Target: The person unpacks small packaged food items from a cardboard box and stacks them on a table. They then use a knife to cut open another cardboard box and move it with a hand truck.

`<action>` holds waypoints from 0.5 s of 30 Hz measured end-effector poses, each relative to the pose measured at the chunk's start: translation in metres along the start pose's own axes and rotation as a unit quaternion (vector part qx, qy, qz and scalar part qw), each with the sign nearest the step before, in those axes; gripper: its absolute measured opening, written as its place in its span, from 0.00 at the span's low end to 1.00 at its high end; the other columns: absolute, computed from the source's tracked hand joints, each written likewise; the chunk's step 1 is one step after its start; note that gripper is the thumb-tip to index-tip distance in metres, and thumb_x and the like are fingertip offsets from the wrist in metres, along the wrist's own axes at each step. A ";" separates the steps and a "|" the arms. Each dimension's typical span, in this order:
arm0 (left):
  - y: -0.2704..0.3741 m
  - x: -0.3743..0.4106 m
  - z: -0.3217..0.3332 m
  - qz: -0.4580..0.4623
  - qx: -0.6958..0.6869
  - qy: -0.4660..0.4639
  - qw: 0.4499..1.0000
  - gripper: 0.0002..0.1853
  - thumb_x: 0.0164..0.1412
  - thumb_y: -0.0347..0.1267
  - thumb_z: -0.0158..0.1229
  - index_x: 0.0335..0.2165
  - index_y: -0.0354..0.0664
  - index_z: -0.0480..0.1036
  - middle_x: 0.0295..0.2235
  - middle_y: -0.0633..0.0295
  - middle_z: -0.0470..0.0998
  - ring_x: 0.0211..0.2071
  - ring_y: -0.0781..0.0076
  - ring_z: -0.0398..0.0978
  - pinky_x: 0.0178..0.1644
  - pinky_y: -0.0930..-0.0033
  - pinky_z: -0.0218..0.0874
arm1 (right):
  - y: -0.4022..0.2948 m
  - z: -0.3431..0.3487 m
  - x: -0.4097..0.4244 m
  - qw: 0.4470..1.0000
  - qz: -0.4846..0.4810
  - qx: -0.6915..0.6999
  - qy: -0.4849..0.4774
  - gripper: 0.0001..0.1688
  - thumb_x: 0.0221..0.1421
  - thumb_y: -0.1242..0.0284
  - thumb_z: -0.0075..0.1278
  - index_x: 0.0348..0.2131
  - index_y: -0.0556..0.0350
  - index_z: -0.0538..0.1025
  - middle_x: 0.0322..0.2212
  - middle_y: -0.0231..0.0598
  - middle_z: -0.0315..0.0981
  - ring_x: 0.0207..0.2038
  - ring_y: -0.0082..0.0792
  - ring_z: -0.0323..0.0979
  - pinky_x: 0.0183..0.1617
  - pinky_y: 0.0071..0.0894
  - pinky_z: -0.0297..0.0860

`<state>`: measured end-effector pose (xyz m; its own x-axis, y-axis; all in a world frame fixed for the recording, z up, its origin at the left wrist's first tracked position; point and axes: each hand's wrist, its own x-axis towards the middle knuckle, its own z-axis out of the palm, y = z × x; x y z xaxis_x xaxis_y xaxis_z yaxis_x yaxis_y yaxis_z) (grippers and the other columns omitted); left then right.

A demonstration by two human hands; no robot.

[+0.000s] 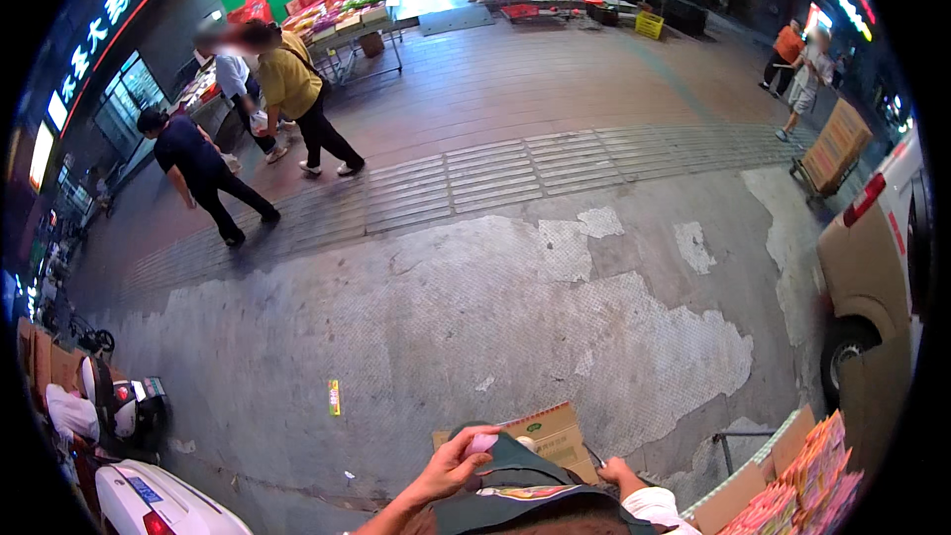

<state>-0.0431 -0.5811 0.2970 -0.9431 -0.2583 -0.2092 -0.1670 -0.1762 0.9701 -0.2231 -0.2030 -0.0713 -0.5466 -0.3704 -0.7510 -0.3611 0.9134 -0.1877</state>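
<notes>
My left hand point(448, 467) is raised in front of my body at the lower middle. A small, rounded, pale pink item point(481, 443) is between its fingers; its kind is unclear. My right hand point(617, 471) is lower and to the right, with its fingers closed around the end of a thin dark item point(594, 455), perhaps a handle. A printed cardboard box or sheet point(563, 440) lies beyond both hands. Beside it, a whitish round thing point(526, 443) shows partly. Dark green cloth point(513, 461) covers my front and hides part of the cardboard.
Paved ground point(446, 312) spreads ahead, with several people walking near lit market stalls. A cardboard carton point(789, 453) with pink and orange packets point(806, 483) stands at right, near a parked van point(862, 260). A white car point(171, 501) and a scooter point(130, 409) are at lower left.
</notes>
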 end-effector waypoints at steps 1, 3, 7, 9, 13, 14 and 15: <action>0.028 0.014 -0.005 0.028 0.005 -0.004 1.000 0.23 0.57 0.23 0.50 0.52 0.38 0.60 0.29 0.69 0.68 0.29 0.83 0.64 0.36 0.81 0.58 | -0.013 -0.013 0.012 0.995 0.021 0.094 -0.006 0.17 0.43 0.62 0.50 0.26 0.58 0.75 0.26 0.48 0.75 0.30 0.46 0.75 0.35 0.44 0.70; 0.089 0.051 -0.020 0.116 0.105 -0.050 0.986 0.26 0.55 0.20 0.49 0.54 0.36 0.56 0.30 0.63 0.67 0.30 0.75 0.65 0.38 0.75 0.58 | -0.073 -0.076 0.030 0.957 0.072 0.282 -0.012 0.15 0.43 0.64 0.50 0.25 0.59 0.75 0.23 0.47 0.75 0.24 0.41 0.75 0.29 0.40 0.71; 0.167 0.140 -0.059 0.367 0.198 -0.159 0.895 0.31 0.47 0.18 0.53 0.53 0.34 0.58 0.36 0.52 0.67 0.36 0.55 0.67 0.42 0.62 0.60 | -0.148 -0.173 0.098 0.973 -0.032 0.215 0.079 0.15 0.44 0.63 0.50 0.23 0.58 0.74 0.17 0.42 0.74 0.19 0.36 0.72 0.26 0.37 0.69; 0.186 0.187 -0.082 0.507 0.177 -0.105 0.837 0.11 0.53 0.25 0.53 0.38 0.34 0.69 0.34 0.53 0.71 0.34 0.60 0.69 0.43 0.57 0.58 | -0.170 -0.208 0.150 0.969 -0.075 0.212 0.106 0.16 0.45 0.62 0.50 0.27 0.58 0.74 0.17 0.42 0.73 0.19 0.36 0.73 0.27 0.38 0.70; 0.230 0.296 -0.143 0.705 0.228 -0.013 0.672 0.13 0.46 0.25 0.58 0.35 0.37 0.74 0.29 0.57 0.71 0.30 0.63 0.69 0.34 0.65 0.61 | -0.211 -0.258 0.214 0.952 0.014 0.282 0.123 0.13 0.45 0.66 0.49 0.24 0.60 0.74 0.16 0.42 0.73 0.18 0.35 0.73 0.25 0.35 0.69; 0.240 0.324 -0.158 0.729 0.230 -0.009 0.645 0.12 0.45 0.25 0.59 0.34 0.38 0.75 0.29 0.58 0.71 0.30 0.63 0.69 0.33 0.65 0.61 | -0.213 -0.271 0.213 0.949 0.056 0.291 0.110 0.12 0.45 0.68 0.48 0.22 0.60 0.74 0.16 0.42 0.73 0.18 0.33 0.72 0.23 0.34 0.68; 0.253 0.350 -0.167 0.727 0.199 -0.015 0.657 0.11 0.46 0.26 0.59 0.33 0.39 0.75 0.28 0.58 0.71 0.29 0.64 0.69 0.33 0.65 0.60 | -0.191 -0.261 0.235 0.933 0.073 0.333 0.114 0.12 0.45 0.68 0.48 0.21 0.60 0.74 0.15 0.41 0.72 0.18 0.33 0.72 0.23 0.34 0.68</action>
<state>-0.3677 -0.8747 0.4489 -0.1926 0.1410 0.9711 0.8608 0.4993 0.0982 -0.4796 -0.5084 -0.0472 -0.7270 -0.1899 -0.6598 0.2391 0.8308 -0.5025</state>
